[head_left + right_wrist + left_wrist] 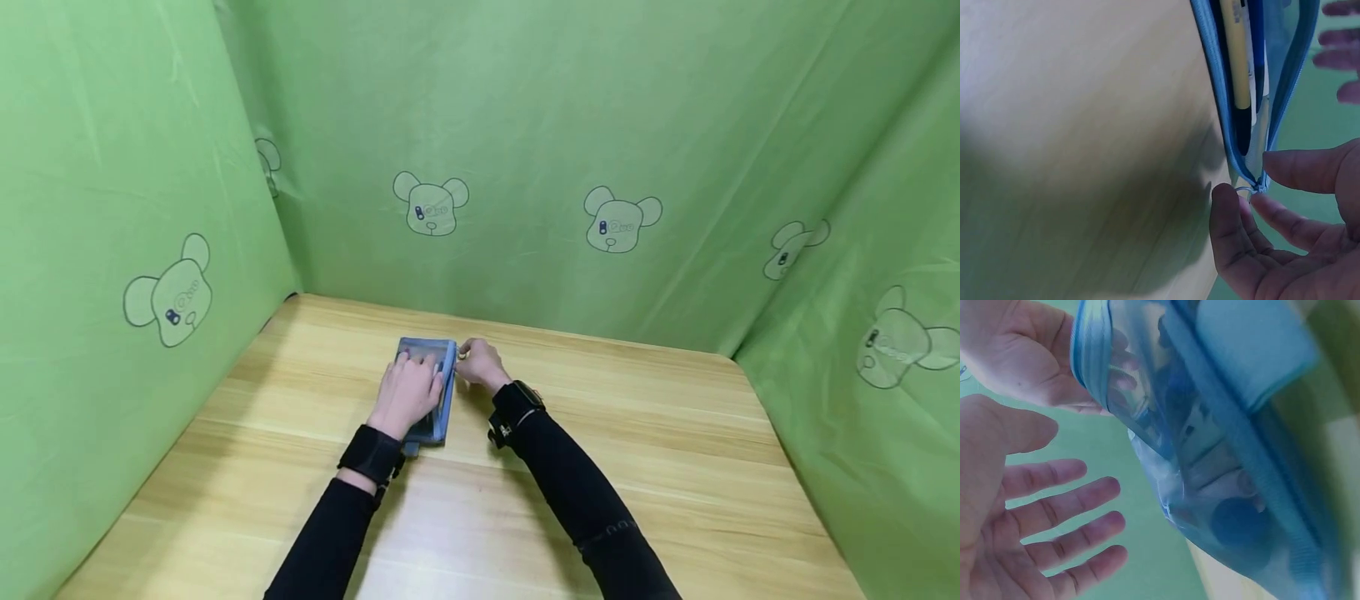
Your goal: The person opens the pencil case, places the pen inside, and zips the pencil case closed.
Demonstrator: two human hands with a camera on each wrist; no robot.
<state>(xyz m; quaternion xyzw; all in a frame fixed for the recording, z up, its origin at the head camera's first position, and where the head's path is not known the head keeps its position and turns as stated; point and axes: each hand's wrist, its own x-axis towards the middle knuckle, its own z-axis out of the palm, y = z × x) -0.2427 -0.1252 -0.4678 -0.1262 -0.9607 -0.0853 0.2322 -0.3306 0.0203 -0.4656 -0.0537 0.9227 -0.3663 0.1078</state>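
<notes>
A flat blue pouch (426, 343) with clear sides lies on the wooden table in the head view. Its zipper edge (1219, 94) stands parted in the right wrist view, baring a yellow pen (1236, 56) and a blue one (1259, 37). My left hand (408, 392) is over the pouch. Seen from the left wrist, that hand (1041, 506) has its fingers spread, with a gap between them and the pouch (1229, 506). At the zipper's far end my right hand (477, 362) curls thumb and fingers about the small zipper pull (1259, 187).
The wooden table (637, 467) extends to both sides of the pouch. Green cloth (525, 108) printed with bear heads hangs behind, and more cloth flanks the table left and right. A fabric tab (1260, 350) sticks out from the pouch's near end.
</notes>
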